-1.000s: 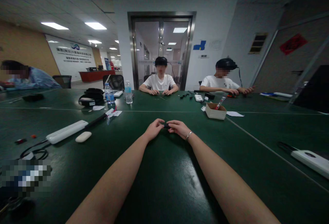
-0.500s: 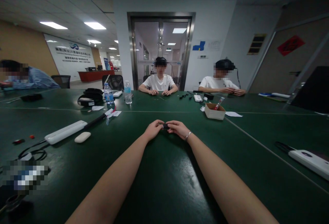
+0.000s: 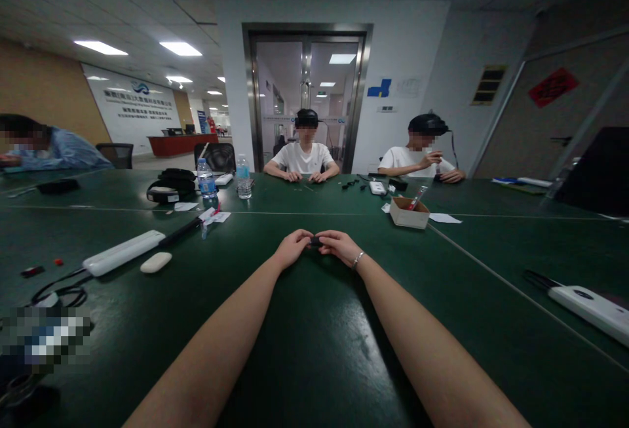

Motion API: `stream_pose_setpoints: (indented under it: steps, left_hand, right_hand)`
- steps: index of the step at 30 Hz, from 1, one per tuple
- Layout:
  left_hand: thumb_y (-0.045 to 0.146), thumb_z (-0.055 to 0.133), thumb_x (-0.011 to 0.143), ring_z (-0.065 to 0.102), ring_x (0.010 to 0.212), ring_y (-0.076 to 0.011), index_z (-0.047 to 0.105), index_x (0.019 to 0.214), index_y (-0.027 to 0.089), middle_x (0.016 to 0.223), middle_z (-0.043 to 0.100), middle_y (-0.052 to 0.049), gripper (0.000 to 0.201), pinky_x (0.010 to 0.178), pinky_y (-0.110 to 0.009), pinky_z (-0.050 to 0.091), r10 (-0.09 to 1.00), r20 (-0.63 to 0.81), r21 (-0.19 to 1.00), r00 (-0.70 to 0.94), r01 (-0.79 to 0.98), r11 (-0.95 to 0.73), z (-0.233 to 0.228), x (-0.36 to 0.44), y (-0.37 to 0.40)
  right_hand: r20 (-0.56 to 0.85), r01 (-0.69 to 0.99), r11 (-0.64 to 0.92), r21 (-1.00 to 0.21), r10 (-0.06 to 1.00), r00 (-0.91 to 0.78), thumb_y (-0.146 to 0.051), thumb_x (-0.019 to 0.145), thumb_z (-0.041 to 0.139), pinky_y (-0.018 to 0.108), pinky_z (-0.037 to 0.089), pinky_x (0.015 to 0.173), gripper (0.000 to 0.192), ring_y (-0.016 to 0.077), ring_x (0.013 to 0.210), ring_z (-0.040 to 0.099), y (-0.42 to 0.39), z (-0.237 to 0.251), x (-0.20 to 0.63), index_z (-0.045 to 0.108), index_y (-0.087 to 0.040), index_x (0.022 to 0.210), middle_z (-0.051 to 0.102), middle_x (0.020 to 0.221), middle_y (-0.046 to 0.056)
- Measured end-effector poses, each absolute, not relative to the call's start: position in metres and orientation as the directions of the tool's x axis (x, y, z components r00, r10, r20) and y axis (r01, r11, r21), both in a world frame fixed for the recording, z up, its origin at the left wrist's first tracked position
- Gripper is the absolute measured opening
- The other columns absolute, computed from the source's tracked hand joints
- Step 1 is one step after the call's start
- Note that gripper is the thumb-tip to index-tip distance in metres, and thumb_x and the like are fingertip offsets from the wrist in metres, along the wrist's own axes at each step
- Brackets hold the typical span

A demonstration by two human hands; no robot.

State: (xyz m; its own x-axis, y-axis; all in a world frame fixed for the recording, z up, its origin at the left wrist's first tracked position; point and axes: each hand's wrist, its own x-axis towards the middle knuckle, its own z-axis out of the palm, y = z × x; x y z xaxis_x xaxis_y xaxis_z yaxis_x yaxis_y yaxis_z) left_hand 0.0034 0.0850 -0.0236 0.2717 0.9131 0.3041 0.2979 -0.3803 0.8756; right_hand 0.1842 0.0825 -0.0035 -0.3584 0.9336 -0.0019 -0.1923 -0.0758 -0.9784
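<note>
Head-worn view, forward across table [image 3: 314,362]

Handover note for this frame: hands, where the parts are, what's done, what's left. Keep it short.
Left hand: fingertips pinch the left end of a small black part, just above the green table.
Right hand: pinches the same part from the right; a bracelet is on that wrist.
Things: the part sits between both hands, far out in front at table centre. A cardboard box stands beyond and to the right, a white power strip to the left.
Done: part picked up and held by both hands.
Left: too small to tell what state the part is in; check it before going on.
</note>
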Motion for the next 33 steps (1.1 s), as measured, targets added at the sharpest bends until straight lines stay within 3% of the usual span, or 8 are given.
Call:
stream_pose_setpoints:
  steps: [4,9,12,18,22,26,30,33]
  left_hand:
    - [0.037,0.040,0.083,0.054,0.064,-0.0130,0.057,0.098,0.017,0.068,0.059,-0.002,0.031,0.060,-0.024,0.041,0.911,0.286,0.879,0.296,0.297,-0.372,-0.024,0.005,0.085]
    - [0.027,0.051,0.077,0.057,0.073,-0.0140,0.056,0.099,0.017,0.078,0.061,-0.003,0.025,0.067,-0.025,0.041,0.914,0.298,0.890,0.275,0.265,-0.370,-0.023,0.004,0.083]
    - [0.025,0.053,0.075,0.056,0.071,-0.0140,0.056,0.099,0.016,0.073,0.060,-0.002,0.026,0.066,-0.025,0.041,0.909,0.320,0.878,0.266,0.277,-0.390,-0.018,0.004,0.079]
    - [0.024,0.056,0.073,0.053,0.066,-0.0125,0.056,0.099,0.014,0.070,0.059,-0.002,0.027,0.064,-0.024,0.041,0.896,0.347,0.879,0.276,0.237,-0.414,-0.008,0.004,0.070]
    - [0.026,0.056,0.074,0.054,0.064,-0.0127,0.056,0.098,0.014,0.069,0.060,-0.002,0.027,0.062,-0.024,0.041,0.902,0.337,0.883,0.271,0.241,-0.402,-0.008,0.003,0.071]
    - [0.027,0.056,0.074,0.056,0.068,-0.0137,0.056,0.098,0.014,0.070,0.060,-0.002,0.027,0.064,-0.025,0.042,0.905,0.345,0.887,0.249,0.227,-0.401,-0.010,0.003,0.073]
    - [0.026,0.056,0.074,0.057,0.070,-0.0145,0.056,0.097,0.014,0.073,0.061,-0.003,0.027,0.066,-0.026,0.043,0.902,0.351,0.883,0.252,0.230,-0.408,-0.012,0.004,0.074]
    - [0.026,0.056,0.074,0.056,0.068,-0.0142,0.056,0.097,0.013,0.072,0.061,-0.003,0.026,0.066,-0.026,0.042,0.901,0.353,0.879,0.250,0.242,-0.412,-0.012,0.004,0.074]
  right_hand:
    - [-0.008,-0.187,-0.080,-0.979,0.934,-0.358,-0.002,0.077,0.057,0.016,0.054,0.051,0.013,0.0089,0.052,0.061,0.082,-0.003,0.184,0.062,-0.009,0.087,0.065,0.067,0.005]
    - [-0.010,-0.176,-0.076,-0.982,0.937,-0.350,-0.004,0.077,0.058,0.015,0.053,0.051,0.010,0.0088,0.051,0.061,0.082,-0.003,0.183,0.062,-0.008,0.086,0.064,0.064,0.005]
    - [-0.010,-0.142,-0.061,-0.988,0.941,-0.337,-0.010,0.080,0.058,0.015,0.050,0.043,0.004,0.0090,0.045,0.058,0.084,-0.005,0.182,0.060,-0.008,0.082,0.061,0.055,0.004]
    - [0.007,-0.033,-0.004,-0.999,0.943,-0.333,-0.025,0.084,0.054,0.014,0.043,0.031,0.016,0.0090,0.037,0.053,0.090,-0.010,0.179,0.055,-0.010,0.076,0.057,0.048,0.002]
    - [0.040,-0.056,0.021,-0.998,0.934,-0.356,-0.017,0.079,0.058,0.015,0.047,0.036,0.011,0.0079,0.042,0.055,0.084,-0.005,0.183,0.055,-0.013,0.089,0.056,0.059,0.000]
    - [0.093,-0.157,0.034,-0.987,0.918,-0.386,-0.005,0.063,0.070,0.022,0.055,0.051,0.057,0.0089,0.056,0.062,0.077,0.003,0.186,0.047,-0.026,0.110,0.054,0.086,-0.001]
    - [-0.014,-0.050,-0.034,-0.998,0.935,-0.355,-0.032,0.082,0.057,0.021,0.051,0.042,0.028,0.0106,0.045,0.058,0.082,0.001,0.179,0.048,-0.016,0.103,0.056,0.067,0.001]
    - [-0.018,-0.016,-0.025,-1.000,0.942,-0.335,-0.037,0.089,0.042,0.019,0.045,0.034,0.027,0.0111,0.039,0.055,0.084,-0.001,0.177,0.050,-0.012,0.096,0.055,0.057,0.002]
